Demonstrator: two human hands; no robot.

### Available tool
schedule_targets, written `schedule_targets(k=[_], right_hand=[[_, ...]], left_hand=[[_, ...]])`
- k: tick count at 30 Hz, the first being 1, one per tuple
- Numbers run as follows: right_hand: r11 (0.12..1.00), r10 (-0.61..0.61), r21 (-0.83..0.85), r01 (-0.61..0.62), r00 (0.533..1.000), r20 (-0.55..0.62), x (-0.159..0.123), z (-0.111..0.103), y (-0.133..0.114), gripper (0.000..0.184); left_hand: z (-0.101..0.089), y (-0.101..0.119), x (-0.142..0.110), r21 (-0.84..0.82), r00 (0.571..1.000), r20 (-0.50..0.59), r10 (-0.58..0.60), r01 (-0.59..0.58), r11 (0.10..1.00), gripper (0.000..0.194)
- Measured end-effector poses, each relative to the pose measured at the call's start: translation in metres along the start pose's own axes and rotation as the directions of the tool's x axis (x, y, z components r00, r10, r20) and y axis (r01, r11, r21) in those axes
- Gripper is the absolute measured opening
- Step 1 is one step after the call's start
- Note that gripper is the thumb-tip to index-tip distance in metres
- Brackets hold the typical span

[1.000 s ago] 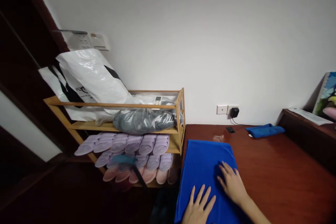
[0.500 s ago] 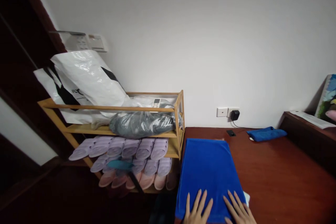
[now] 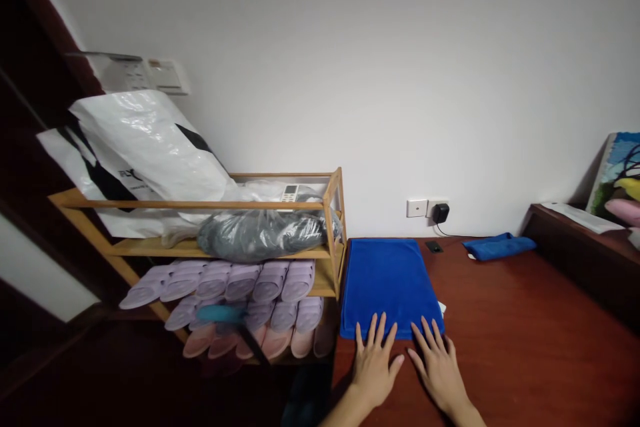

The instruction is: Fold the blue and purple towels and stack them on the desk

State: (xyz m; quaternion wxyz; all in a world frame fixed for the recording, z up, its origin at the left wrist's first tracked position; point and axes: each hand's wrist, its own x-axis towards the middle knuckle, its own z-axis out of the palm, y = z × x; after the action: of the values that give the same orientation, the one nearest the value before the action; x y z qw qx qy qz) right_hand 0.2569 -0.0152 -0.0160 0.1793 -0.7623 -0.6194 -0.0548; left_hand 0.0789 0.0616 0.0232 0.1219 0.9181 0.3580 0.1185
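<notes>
A folded blue towel [image 3: 386,280] lies flat on the reddish-brown tabletop [image 3: 520,340], its far end close to the wall. My left hand [image 3: 376,363] has its fingers spread, with the tips resting on the towel's near edge. To its right, my right hand [image 3: 436,363] is also spread, fingertips on the same edge near the corner. Neither hand grasps anything. A small white tag [image 3: 442,307] sticks out from under the towel's right side.
Another blue cloth [image 3: 500,247] lies crumpled by the wall, near a black plug adapter [image 3: 441,213] in an outlet. At left, a wooden rack [image 3: 120,250] holds rows of slippers [image 3: 273,280], a white bag [image 3: 155,140] and a remote [image 3: 290,195]. A raised ledge [image 3: 580,230] borders the right side.
The blue towel has slid away from me toward the wall. Both my hands have moved forward with it, fingers still spread. The view has shifted slightly.
</notes>
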Motion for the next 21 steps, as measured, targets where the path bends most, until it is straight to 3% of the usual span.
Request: schedule_targets(k=[4,7,11,16,21], right_hand=[[0.990,-0.061,0.135,0.046,0.992,0.106,0.016,-0.016,0.019,0.055],[0.978,-0.055,0.204,0.037,0.995,0.085,0.032,-0.031,0.048,0.053],[0.975,0.120,0.182,-0.129,0.991,0.059,0.063,-0.033,0.112,0.053],[0.922,0.376,0.071,-0.381,0.924,0.076,0.125,-0.017,0.201,0.059],[0.854,0.519,0.016,-0.520,0.854,0.039,0.176,-0.006,0.249,0.065]], left_hand=[[0.001,-0.003,0.016,0.020,0.999,-0.034,-0.018,0.018,1.000,0.055],[-0.002,0.000,0.024,0.046,0.995,-0.099,-0.025,0.030,0.999,0.058],[-0.001,0.001,0.027,0.072,0.995,-0.095,0.005,0.002,0.997,0.067],[0.003,-0.005,0.029,0.102,0.999,-0.049,0.020,-0.015,0.995,0.066],[0.008,-0.012,0.032,0.106,0.998,-0.040,0.049,-0.045,0.993,0.067]])
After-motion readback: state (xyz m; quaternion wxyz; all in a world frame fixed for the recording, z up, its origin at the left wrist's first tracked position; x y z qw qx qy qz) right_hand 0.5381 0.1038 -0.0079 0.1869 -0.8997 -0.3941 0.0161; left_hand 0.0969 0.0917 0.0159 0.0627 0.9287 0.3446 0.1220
